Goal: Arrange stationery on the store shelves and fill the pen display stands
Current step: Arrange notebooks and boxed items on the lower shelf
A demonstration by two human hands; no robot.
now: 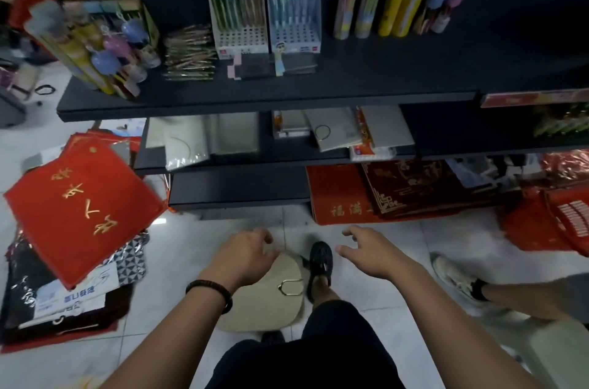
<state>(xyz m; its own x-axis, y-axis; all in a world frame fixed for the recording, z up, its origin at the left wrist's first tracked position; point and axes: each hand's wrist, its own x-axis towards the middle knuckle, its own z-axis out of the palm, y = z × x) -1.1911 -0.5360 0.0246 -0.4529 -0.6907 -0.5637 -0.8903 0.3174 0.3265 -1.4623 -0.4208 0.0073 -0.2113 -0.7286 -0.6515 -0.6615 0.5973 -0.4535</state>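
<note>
We're hovering both hands low over the floor [178, 261] — left hand [245, 253] loosely curled, right hand [369, 251] fingers spread, neither gripping anything. White pen stand [237, 6] and blue pen stand [293, 6] are sitting side by side on the top shelf [382, 76] — loose pens [189, 54] piled just left.

Left hand [247, 256], right hand [371, 253] empty, loosely curled, below top shelf [267, 98].

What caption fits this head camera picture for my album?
Left hand and right hand reach forward over the floor, below a black shelf with two pen display stands.
</note>
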